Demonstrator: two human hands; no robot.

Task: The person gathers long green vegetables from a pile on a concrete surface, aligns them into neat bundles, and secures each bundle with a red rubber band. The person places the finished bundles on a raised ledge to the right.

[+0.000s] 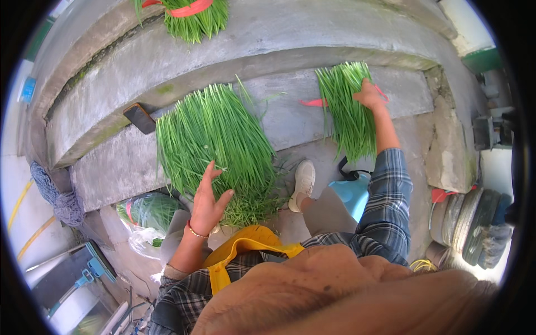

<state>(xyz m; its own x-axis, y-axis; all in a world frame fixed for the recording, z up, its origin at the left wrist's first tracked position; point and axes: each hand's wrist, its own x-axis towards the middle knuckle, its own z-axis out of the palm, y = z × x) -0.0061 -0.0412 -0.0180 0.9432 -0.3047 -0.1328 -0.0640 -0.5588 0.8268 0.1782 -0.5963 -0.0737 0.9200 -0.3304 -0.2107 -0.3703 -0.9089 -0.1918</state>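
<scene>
A wide pile of long green leaves, like garlic chives [217,134], lies on the low concrete step with its pale cut ends toward the step above. My left hand [209,201] is at the near edge of this pile, fingers spread, with nothing gripped. To the right, a smaller bunch of the same greens [345,109] lies over a red strip [314,102] whose ends stick out on both sides. My right hand [368,95] rests on the upper right of that bunch, thumb pointing left; its fingertips are partly hidden, so its grip is unclear.
A smartphone [139,118] leans by the step at left. A tied bunch [194,19] sits on the upper step. Below are a clear plastic bag of greens [150,211], leaf scraps [251,207] and a light-blue object [351,192]. A squeegee-like tool [94,268] lies lower left.
</scene>
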